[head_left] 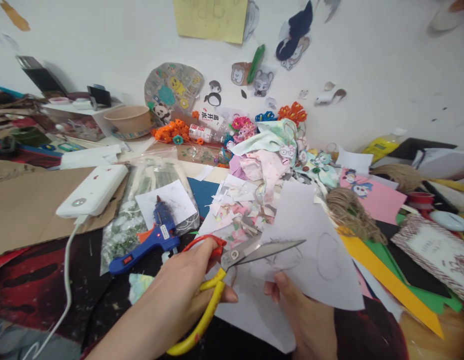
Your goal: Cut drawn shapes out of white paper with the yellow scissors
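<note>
My left hand [190, 275] is wrapped round the red and yellow handles of the scissors [235, 255]. Their blades stand apart, pointing right, over a white sheet of paper [310, 220] with faint pencil outlines. At the sheet's lower edge, my right hand [299, 305] grips the paper, thumb on top and the other fingers mostly hidden beneath it. Small paper and fabric scraps [239, 220] lie behind the blades. A blue glue gun [152, 245] rests to the left of my left hand, its nozzle over a small white paper.
A white power strip [92, 192] with a cable lies on cardboard [25, 210] at left. Fabric pieces [264, 165], orange flowers [173, 131] and a brown bowl [128, 120] stand behind. Twine [350, 210] and a yellow strip [393, 280] are at right.
</note>
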The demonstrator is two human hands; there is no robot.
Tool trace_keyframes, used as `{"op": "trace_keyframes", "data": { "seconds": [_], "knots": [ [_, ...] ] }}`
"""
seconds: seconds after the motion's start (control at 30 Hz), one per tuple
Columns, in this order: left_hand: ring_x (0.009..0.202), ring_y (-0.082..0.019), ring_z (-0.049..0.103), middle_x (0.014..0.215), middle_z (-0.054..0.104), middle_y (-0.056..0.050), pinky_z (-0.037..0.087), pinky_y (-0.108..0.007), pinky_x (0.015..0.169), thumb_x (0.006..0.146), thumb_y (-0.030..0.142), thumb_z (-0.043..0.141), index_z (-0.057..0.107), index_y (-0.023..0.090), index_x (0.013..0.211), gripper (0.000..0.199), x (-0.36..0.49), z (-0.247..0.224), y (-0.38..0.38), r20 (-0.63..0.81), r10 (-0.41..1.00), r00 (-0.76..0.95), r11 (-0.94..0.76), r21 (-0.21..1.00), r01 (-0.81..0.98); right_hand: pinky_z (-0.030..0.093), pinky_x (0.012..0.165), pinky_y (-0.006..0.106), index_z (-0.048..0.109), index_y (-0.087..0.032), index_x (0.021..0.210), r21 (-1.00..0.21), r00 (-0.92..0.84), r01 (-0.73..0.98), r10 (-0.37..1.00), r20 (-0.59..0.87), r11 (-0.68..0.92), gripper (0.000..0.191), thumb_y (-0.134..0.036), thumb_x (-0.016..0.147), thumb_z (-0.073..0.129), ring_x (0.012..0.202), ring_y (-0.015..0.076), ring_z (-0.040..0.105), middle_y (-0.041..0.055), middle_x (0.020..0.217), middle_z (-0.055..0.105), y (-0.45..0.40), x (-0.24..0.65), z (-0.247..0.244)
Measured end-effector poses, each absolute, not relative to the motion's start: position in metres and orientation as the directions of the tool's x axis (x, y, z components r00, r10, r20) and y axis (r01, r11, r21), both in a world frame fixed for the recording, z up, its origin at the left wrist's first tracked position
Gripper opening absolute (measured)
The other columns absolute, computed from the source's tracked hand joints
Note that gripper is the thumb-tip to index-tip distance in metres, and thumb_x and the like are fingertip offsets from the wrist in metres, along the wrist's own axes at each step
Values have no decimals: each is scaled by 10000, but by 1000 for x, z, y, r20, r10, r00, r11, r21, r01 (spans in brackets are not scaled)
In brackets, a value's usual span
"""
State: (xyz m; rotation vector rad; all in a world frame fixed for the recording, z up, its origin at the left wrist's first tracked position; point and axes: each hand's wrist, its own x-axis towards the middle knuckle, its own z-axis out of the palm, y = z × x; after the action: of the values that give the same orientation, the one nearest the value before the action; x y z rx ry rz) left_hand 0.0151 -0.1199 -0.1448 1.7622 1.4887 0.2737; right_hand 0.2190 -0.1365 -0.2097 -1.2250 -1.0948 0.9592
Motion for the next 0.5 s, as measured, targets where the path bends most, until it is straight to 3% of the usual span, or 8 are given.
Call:
{"op": "trace_keyframes", "data": {
  "seconds": [0.37, 0.5],
  "knots": [
    [725, -191, 513, 798, 552, 4, 387, -286, 647, 681, 334, 518, 368, 246, 830, 229, 16, -146, -119, -323, 905, 277, 18, 680, 733, 491, 445, 254, 639, -236, 473, -996, 227, -31, 971, 74, 83, 332, -414, 730, 750, 406, 151, 556, -17, 448, 609, -138, 219, -214],
    [734, -190, 547, 817, 584, 10, 394, -274, 647, 732, 310, 528, 415, 250, 888, 202, 13, -149, -119, -258, 922, 288, -25, 703, 710, 551, 564, 263, 712, -277, 568, -997, 148, -71, 989, 15, 25, 276, -504, 722, 739, 550, 179, 647, -4, 568, 685, -141, 224, -219]
  ]
}}
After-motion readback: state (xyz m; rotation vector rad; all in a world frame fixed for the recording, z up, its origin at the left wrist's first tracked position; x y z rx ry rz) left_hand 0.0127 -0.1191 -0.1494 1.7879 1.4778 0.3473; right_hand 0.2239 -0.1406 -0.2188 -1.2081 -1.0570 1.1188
